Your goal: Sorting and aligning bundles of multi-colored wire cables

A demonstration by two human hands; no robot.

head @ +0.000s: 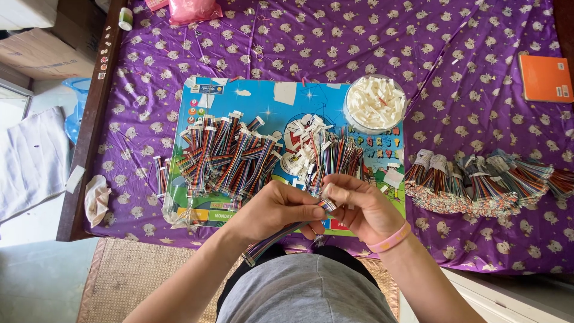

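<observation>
A multicoloured ribbon cable point(281, 236) is pinched between both hands just above the person's lap, its loose end trailing down to the left over the table edge; the left hand point(272, 206) closes thumb and fingers on it from one side, and the right hand point(359, 206), with a pink wristband point(390, 239) on its wrist, grips the end by the small connector, which is too small to make out clearly. Just beyond the hands a colourful cartoon placemat point(281, 98) lies on a purple tablecloth point(359, 42) printed with small animal figures, covering a dark wooden table point(89, 131). On the mat sit two heaps of the same cables: a larger finished-looking pile point(224, 155) on the left and a looser pile point(338, 157) nearer the hands; single cables cannot be counted. One clear round bowl point(375, 103) of white plastic connectors stands at the mat's far right corner. To the right, bundled cables point(478, 179) fan out in a row, cut off at the frame edge. One orange notebook point(545, 78) lies far right, one pink bag point(192, 10) is cropped at the top, and one cardboard box point(42, 51) stands on the floor at left, beside a woven mat point(131, 275)
</observation>
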